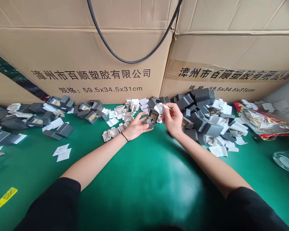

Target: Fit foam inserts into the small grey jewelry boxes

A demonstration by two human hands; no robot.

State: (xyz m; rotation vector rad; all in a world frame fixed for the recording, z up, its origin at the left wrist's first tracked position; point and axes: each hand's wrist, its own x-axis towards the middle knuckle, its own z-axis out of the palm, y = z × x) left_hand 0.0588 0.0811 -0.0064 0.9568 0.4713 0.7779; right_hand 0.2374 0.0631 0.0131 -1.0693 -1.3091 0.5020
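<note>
My left hand (137,127) is closed around a small dark box (152,118) and tilts its open face towards me. Something pale or yellowish shows inside the box, too small to make out. Just right of it, my right hand (172,119) pinches a crumpled white paper piece (159,107) between thumb and fingers, close to the box's upper edge. Beside my left wrist lie several pale folded card inserts (113,132). A heap of dark small boxes (202,110) mixed with white papers sits right of my right hand.
Large brown cartons (98,54) with printed lettering stand along the back, and a black cable (135,61) loops before them. More dark boxes (36,120) lie left on the green table (139,179). At right are a red plastic packet (265,123) and a clear glass dish (286,161).
</note>
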